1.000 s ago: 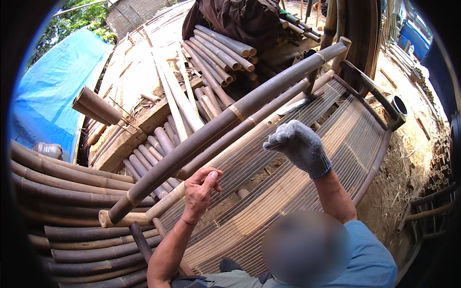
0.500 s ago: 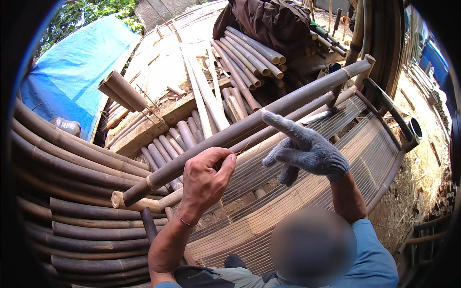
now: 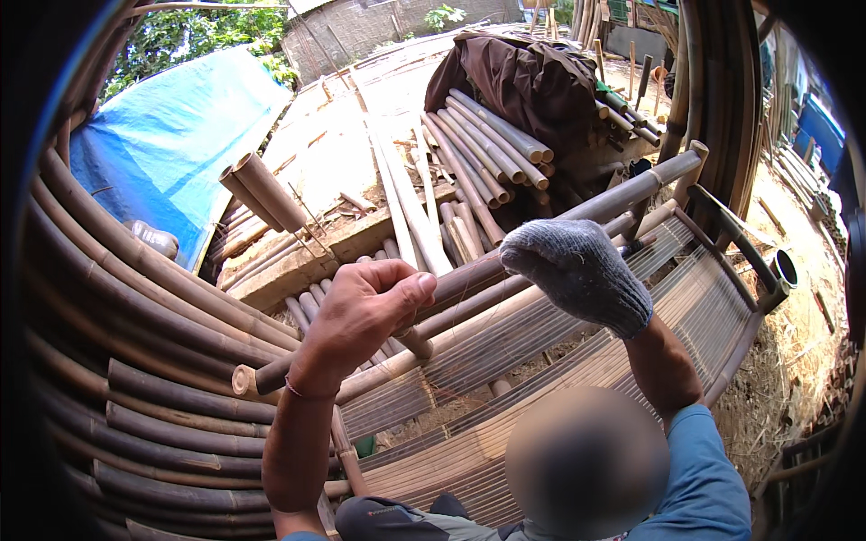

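My bare left hand (image 3: pixel 359 316) is raised over the thick dark bamboo pole (image 3: pixel 469 276) of a bamboo bench, thumb and fingers pinched together. A fine brownish strand seems to trail from this pinch toward my right hand; it is too thin to follow fully. My right hand (image 3: pixel 577 275), in a grey knitted glove, is closed above the same pole farther right. What its fingers hold, if anything, is hidden. Below both hands spreads the bench's surface of narrow bamboo slats (image 3: pixel 487 433), with gaps between some of them.
Curved dark bamboo poles (image 3: pixel 180 415) are stacked at my left. Cut bamboo lengths (image 3: pixel 496 149) lie ahead beside a brown cloth (image 3: pixel 523 77). A blue tarp (image 3: pixel 180 144) hangs at the far left. Upright bamboo stubs (image 3: pixel 266 194) stand near a ledge.
My right hand has gone from extended, spread fingers to closed and has risen slightly. My left hand has moved a little left and stays pinched. The view has tilted upward.
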A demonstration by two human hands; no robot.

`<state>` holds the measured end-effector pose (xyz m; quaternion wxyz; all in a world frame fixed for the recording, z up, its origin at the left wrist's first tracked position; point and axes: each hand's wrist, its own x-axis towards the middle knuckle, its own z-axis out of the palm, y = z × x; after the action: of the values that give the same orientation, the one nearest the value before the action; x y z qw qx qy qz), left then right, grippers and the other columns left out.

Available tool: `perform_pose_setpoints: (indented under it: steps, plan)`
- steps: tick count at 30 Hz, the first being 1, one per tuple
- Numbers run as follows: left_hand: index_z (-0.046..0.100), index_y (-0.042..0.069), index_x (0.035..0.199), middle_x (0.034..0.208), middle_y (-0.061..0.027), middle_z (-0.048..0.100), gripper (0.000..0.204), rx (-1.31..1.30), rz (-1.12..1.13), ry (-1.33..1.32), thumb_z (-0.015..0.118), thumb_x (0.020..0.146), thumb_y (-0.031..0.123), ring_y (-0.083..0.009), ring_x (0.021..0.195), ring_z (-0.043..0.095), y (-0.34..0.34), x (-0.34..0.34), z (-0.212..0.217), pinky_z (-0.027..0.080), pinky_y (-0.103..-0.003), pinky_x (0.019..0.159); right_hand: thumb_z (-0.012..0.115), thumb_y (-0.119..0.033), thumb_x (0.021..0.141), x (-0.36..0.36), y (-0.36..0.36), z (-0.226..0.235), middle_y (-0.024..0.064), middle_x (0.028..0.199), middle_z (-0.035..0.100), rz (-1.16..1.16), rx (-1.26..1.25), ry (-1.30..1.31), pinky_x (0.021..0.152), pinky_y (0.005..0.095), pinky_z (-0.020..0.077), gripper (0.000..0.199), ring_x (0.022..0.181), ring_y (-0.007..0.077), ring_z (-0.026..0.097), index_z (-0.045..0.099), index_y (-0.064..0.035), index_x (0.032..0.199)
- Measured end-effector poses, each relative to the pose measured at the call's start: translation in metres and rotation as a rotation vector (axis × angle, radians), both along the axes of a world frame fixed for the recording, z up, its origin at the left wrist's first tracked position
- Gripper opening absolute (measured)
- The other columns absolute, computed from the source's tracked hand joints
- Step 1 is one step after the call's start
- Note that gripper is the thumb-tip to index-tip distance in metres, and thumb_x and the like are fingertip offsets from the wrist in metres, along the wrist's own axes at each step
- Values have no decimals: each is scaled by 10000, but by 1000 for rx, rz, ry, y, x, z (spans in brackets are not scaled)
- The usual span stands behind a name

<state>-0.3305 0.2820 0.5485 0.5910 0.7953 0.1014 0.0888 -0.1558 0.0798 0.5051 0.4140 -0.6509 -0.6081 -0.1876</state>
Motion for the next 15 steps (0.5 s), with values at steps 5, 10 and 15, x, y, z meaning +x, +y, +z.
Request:
perform_pose_setpoints:
  steps: [5, 10, 15]
  plan:
    - [681, -40, 1098, 693, 71, 480, 246, -587, -48, -215, 619, 1012, 182, 11, 553, 351, -16, 2, 15, 286, -160, 459, 694, -140, 914, -17, -3, 33, 108, 725, 621, 68, 25, -91, 612, 395, 527, 131, 658, 308, 662, 614, -38, 891]
    - [664, -49, 1176, 696, 75, 503, 264, -458, -26, -191, 601, 1008, 144, 24, 572, 369, -35, 8, 29, 286, -151, 470, 694, -134, 909, -24, 11, 56, 122, 690, 581, 55, 39, -135, 572, 391, 503, 134, 626, 323, 631, 600, -47, 869]
    - [703, -57, 1127, 854, -33, 690, 241, 51, -15, -207, 647, 971, 119, -75, 712, 600, -40, 1, 50, 486, -215, 644, 649, -228, 940, -22, 24, 61, 123, 616, 534, 50, 146, -188, 505, 403, 464, 212, 545, 314, 593, 551, -67, 843]
